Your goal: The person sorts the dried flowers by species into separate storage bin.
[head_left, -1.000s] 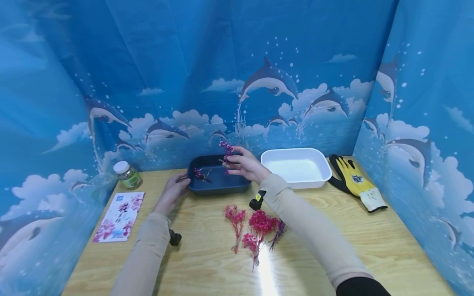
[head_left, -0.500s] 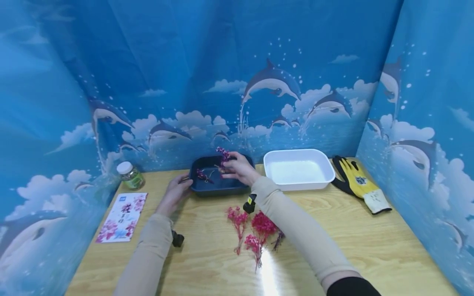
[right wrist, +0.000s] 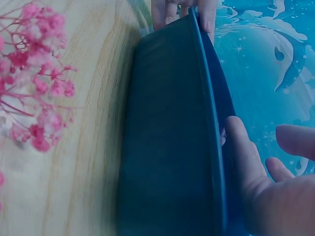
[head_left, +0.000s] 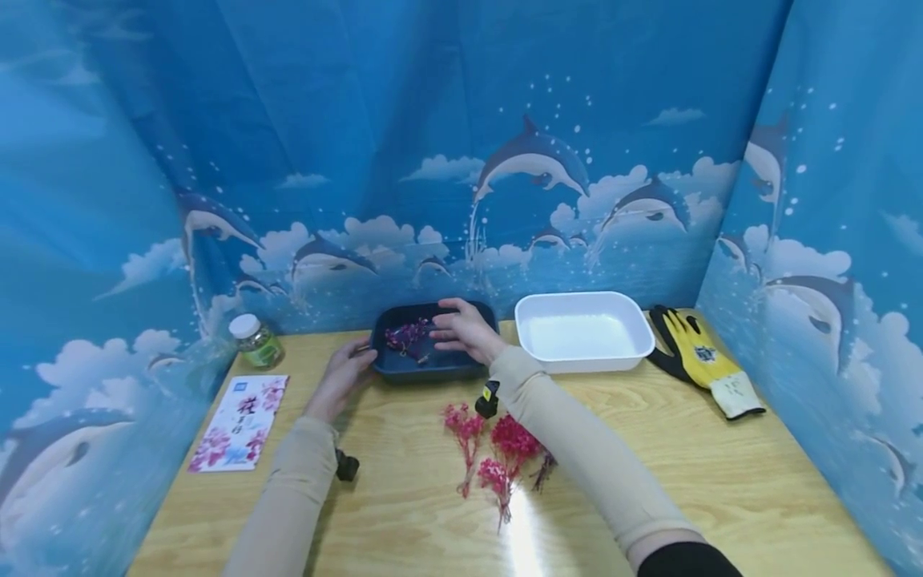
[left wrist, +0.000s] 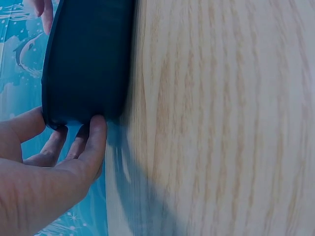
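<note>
A dark blue tray (head_left: pixel 433 373) stands near the back of the table. My left hand (head_left: pixel 342 375) holds its left end, thumb over the rim and fingers against the outer wall (left wrist: pixel 88 64). Purple dried flower sprigs (head_left: pixel 407 332) lie in the left part of the tray. My right hand (head_left: pixel 467 330) is over the tray's right half, fingers spread and holding nothing. In the right wrist view its fingers (right wrist: pixel 238 140) overlap the inner side of the rim. Pink dried flower sprigs (head_left: pixel 513 439) lie on the table in front, beside a purple one (head_left: pixel 544 469) partly behind the right sleeve.
A white tray (head_left: pixel 586 362) stands to the right, with a yellow and black glove (head_left: pixel 695 353) beyond it. At the left are a white-capped jar (head_left: pixel 258 343) and a flower-printed card (head_left: pixel 241 422). A dolphin-printed blue curtain (head_left: pixel 404 120) closes off the back and sides.
My right hand moved left and down over the dark tray and let go of the purple sprig, which now lies in it with the other. The left hand keeps its hold.
</note>
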The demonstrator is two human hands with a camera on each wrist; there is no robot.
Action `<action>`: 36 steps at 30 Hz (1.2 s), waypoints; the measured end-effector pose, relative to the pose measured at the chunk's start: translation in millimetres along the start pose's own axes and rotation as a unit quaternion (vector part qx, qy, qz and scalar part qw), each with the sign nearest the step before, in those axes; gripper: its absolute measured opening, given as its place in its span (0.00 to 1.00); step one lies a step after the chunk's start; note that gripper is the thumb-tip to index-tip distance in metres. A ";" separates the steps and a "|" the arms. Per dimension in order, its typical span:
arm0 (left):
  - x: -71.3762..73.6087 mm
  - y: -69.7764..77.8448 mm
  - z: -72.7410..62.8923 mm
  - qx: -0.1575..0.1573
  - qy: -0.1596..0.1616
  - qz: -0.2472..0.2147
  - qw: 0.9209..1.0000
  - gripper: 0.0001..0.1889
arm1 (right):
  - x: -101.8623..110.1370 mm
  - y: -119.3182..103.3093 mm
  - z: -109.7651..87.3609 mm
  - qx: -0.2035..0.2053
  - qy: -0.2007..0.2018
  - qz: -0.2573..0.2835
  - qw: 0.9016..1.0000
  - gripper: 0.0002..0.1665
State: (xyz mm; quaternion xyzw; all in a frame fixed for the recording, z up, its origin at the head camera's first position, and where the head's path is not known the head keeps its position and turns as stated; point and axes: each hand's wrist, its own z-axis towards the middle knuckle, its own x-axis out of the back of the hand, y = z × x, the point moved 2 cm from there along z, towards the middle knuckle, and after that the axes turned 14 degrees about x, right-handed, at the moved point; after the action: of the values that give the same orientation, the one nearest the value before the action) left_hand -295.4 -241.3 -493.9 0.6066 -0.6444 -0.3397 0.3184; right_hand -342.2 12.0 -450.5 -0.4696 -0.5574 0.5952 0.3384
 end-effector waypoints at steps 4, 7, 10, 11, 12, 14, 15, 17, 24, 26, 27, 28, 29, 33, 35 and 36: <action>-1.2 0.8 0.8 0.000 0.001 0.001 1.000 0.32 | 3.6 -4.9 -3.1 0.002 -0.005 -0.003 1.000 0.36; -1.9 1.3 0.9 0.002 0.002 0.000 1.000 0.31 | 8.7 -9.6 -5.9 0.008 -0.002 0.000 1.000 0.36; -2.4 0.8 -0.1 0.000 0.003 0.001 1.000 0.32 | 14.7 -15.7 -10.6 0.015 -0.001 0.000 1.000 0.36; -2.5 0.7 -0.9 -0.001 0.004 0.003 1.000 0.32 | 16.9 -18.0 -12.6 0.016 -0.002 0.000 1.000 0.36; -2.7 0.6 -1.6 -0.003 0.003 0.004 1.000 0.32 | 18.8 -20.4 -14.7 0.018 -0.003 -0.003 1.000 0.36; -2.6 0.1 -2.8 -0.005 0.002 0.004 1.000 0.32 | 22.4 -25.2 -19.0 0.022 -0.009 -0.013 1.000 0.36; -2.4 0.0 -3.5 -0.007 0.000 0.005 1.000 0.32 | 23.9 -27.8 -21.4 0.025 -0.012 -0.019 0.999 0.36; -1.9 -0.5 -3.9 -0.008 -0.001 0.003 1.000 0.32 | 27.4 -32.7 -26.9 0.029 -0.020 -0.030 0.999 0.35; -0.7 -1.8 -3.5 -0.005 0.003 0.010 1.000 0.32 | 40.9 -48.9 -52.3 0.048 -0.043 -0.051 0.997 0.33; -0.8 -1.8 -3.4 -0.002 0.005 0.012 1.000 0.32 | 46.4 -50.7 -59.6 0.060 -0.053 -0.063 0.995 0.33; -1.0 -1.8 -3.5 -0.001 0.006 0.014 1.000 0.32 | 49.2 -51.5 -63.6 0.065 -0.056 -0.069 0.994 0.33; -1.3 -1.7 -3.8 0.000 0.004 0.015 1.000 0.32 | 52.3 -51.8 -67.2 0.069 -0.059 -0.073 0.993 0.33; -1.8 -1.6 -3.8 0.000 0.004 0.015 1.000 0.32 | 56.1 -51.7 -70.7 0.073 -0.061 -0.080 0.992 0.33; -3.5 -0.4 -4.3 0.002 0.003 0.006 1.000 0.32 | 71.8 -49.9 -83.5 0.077 -0.054 -0.105 0.990 0.32; -4.0 0.3 -4.7 0.002 0.002 0.001 1.000 0.32 | 79.9 -47.7 -89.4 0.080 -0.050 -0.122 0.988 0.32; -4.1 0.5 -4.9 0.004 0.002 -0.002 1.000 0.32 | 83.6 -46.4 -92.4 0.080 -0.048 -0.129 0.987 0.32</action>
State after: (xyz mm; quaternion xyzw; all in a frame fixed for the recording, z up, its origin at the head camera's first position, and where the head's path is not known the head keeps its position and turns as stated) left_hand -291.4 -237.5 -490.7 0.6093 -0.6442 -0.3368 0.3166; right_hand -288.9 128.3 -414.4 -0.3360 -0.5791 0.6116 0.4216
